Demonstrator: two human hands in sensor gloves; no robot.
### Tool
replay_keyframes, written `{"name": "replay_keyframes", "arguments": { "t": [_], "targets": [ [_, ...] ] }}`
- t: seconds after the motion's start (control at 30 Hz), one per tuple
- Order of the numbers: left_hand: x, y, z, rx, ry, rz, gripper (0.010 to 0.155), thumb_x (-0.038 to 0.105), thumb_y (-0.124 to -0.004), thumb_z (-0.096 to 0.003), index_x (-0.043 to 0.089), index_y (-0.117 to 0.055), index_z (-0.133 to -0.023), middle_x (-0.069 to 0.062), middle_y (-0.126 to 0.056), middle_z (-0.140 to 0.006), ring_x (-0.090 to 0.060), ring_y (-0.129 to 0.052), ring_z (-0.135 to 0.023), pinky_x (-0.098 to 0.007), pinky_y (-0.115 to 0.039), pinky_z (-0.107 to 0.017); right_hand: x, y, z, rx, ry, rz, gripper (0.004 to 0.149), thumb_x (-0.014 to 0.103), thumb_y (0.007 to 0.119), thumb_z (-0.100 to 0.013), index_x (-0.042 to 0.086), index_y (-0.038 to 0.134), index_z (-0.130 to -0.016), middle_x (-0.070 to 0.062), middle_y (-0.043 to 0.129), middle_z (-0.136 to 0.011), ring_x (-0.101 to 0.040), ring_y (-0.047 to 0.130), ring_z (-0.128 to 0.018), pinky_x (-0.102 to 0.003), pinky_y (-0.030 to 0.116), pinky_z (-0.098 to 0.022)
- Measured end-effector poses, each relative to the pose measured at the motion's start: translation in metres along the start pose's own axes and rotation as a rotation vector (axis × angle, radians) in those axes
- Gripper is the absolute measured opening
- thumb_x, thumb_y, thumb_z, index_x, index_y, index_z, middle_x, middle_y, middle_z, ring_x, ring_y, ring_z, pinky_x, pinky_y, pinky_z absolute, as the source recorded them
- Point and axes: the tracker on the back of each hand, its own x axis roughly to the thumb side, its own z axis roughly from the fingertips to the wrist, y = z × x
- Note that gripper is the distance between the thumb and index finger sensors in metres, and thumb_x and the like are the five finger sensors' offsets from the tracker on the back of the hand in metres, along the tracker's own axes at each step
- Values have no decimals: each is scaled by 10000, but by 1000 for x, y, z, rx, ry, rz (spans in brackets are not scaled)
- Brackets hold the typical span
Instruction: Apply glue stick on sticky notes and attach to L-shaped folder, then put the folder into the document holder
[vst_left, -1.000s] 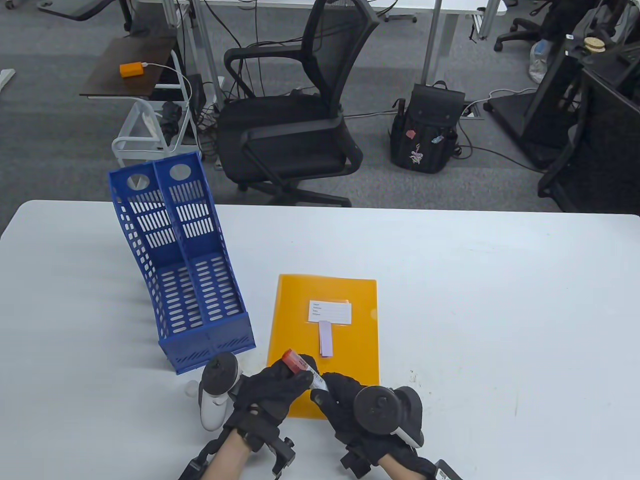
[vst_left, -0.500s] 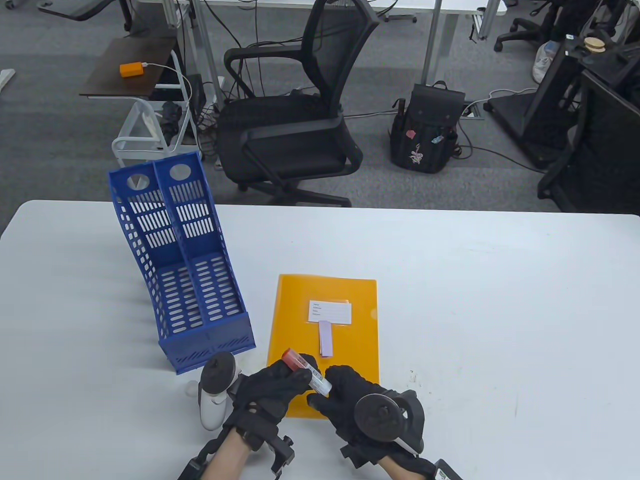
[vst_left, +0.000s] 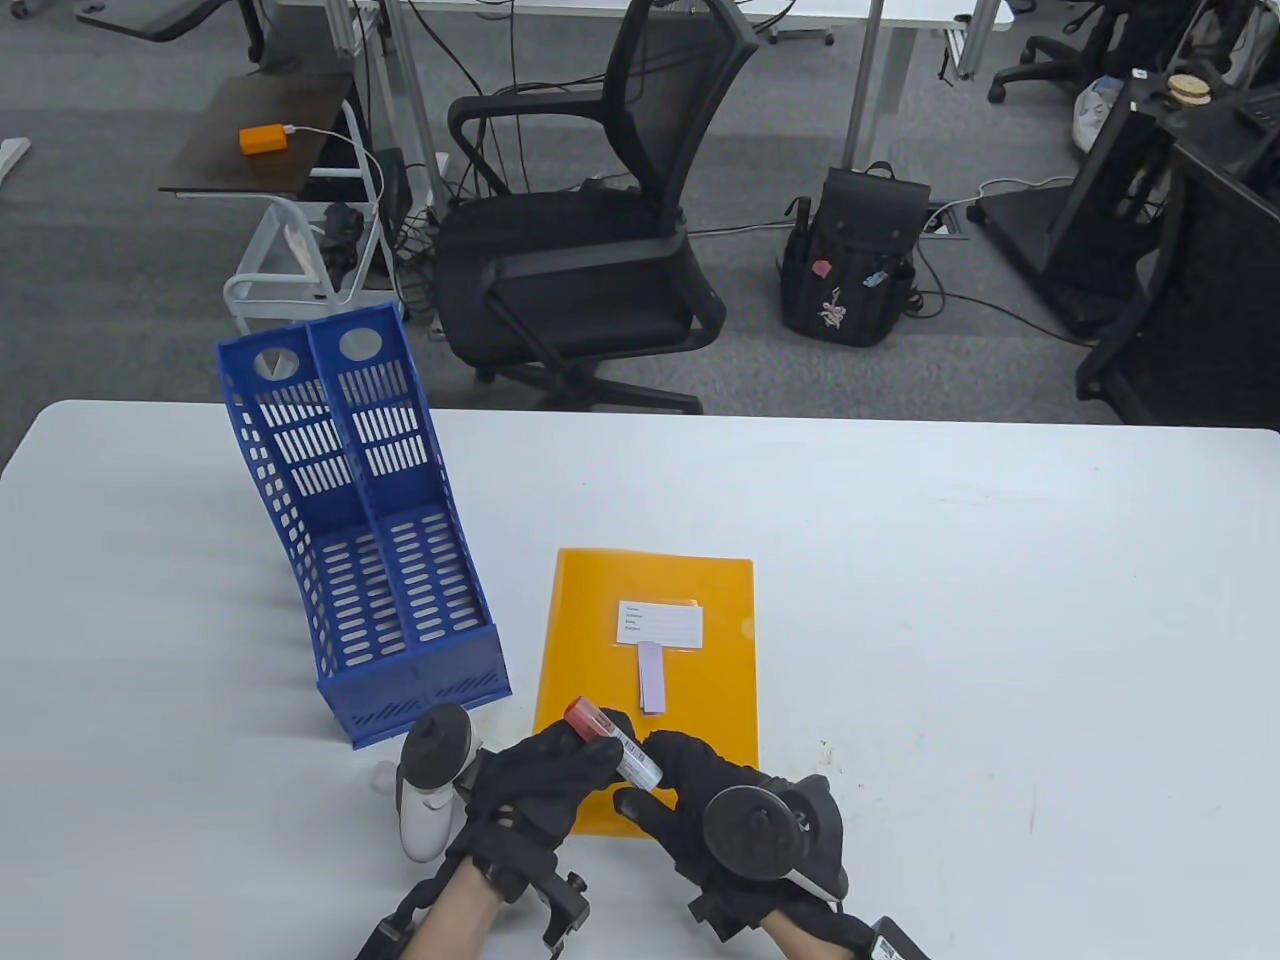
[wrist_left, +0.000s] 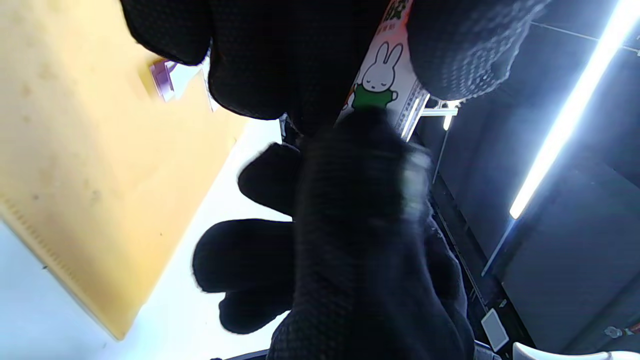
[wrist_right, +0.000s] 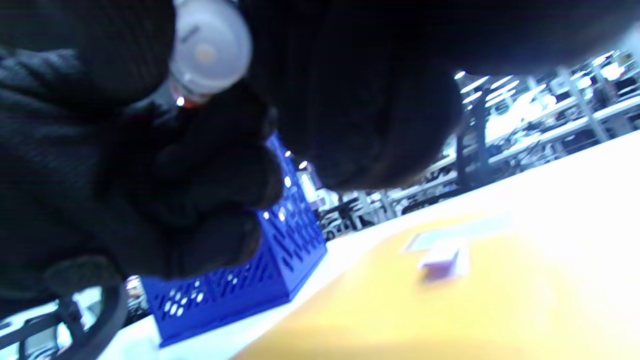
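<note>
High table view; close tilted wrist views, sharing orange folder (vst_left: 650, 690).

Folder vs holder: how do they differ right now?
The folder is orange, solid and lies flat; the holder is blue, slotted and stands with an open top. The folder carries a white label and a purple note; the holder looks empty. Both rest on the table, side by side, apart.

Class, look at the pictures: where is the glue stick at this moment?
In the table view, the glue stick is held between the left hand and right hand, above the near edge of the orange folder.
</note>
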Motion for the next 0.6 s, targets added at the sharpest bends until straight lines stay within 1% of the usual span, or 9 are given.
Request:
{"name": "replay_keyframes", "arguments": {
  "t": [0.07,0.17,0.2,0.27,0.33,0.4,0.47,0.53,0.6],
  "targets": [
    [-1,0,0,-2,6,0,599,470,-817,-460,85,-778,-917,-134,-958,-794,-342,-894,-795,-595,-670,-639,0,0,-1,5,-3,-45,698,495,569,-477,-67,811,-813,-233,983,-645,-292,1034,-257,-377,859,-118],
    [-1,-1,0,-8,6,7,600,468,-814,-462,90,-770,-925,-129,-958,-801,-337,-894,-799,-594,-671,-639,1,-6,0,-85,1,-31,653,512,758,-422,-57,856,-728,-188,1017,-528,-234,1040,-225,-347,872,-104],
    [0,-2,0,-13,3,5,600,466,-814,-463,92,-766,-929,-130,-954,-810,-340,-889,-805,-595,-667,-642,1,-7,0,-104,3,-21,657,516,831,-391,-38,826,-744,-175,995,-547,-225,1034,-236,-344,874,-111],
    [2,-4,0,-8,-2,-22,602,461,-816,-462,94,-759,-935,-130,-947,-820,-343,-885,-811,-598,-664,-644,0,-7,0,-102,17,-1,675,518,892,-366,-3,775,-779,-150,957,-595,-222,1028,-260,-347,876,-129],
    [2,-3,1,7,-5,-40,601,468,-813,-461,94,-764,-929,-127,-952,-811,-337,-892,-805,-594,-669,-643,-2,-5,1,-86,18,-10,675,537,825,-398,-1,778,-803,-162,960,-621,-248,1029,-260,-364,871,-131],
    [3,-2,1,3,-7,-23,600,465,-814,-462,94,-762,-930,-130,-948,-813,-340,-886,-808,-596,-664,-645,-3,-1,-1,5,36,-4,757,559,616,-450,-55,743,-875,-230,939,-707,-306,1030,-330,-386,866,-153],
    [3,-2,1,9,-7,-25,600,461,-816,-463,96,-756,-935,-132,-939,-819,-346,-876,-812,-599,-657,-646,-3,1,-3,49,31,-21,732,520,530,-472,-47,783,-860,-241,952,-709,-344,1016,-430,-406,860,-180],
    [2,-2,1,13,1,-56,602,461,-817,-459,101,-756,-937,-132,-937,-822,-348,-871,-815,-600,-653,-648,-1,0,-4,43,38,-23,654,488,612,-470,-29,827,-809,-218,976,-664,-330,1021,-419,-406,862,-184],
    [1,-3,1,-2,6,-34,601,462,-816,-462,102,-754,-939,-131,-937,-825,-346,-873,-815,-599,-654,-648,-1,-3,-2,-12,35,0,645,528,754,-417,-5,816,-775,-180,977,-622,-282,1024,-375,-389,870,-181]
  ]
}}
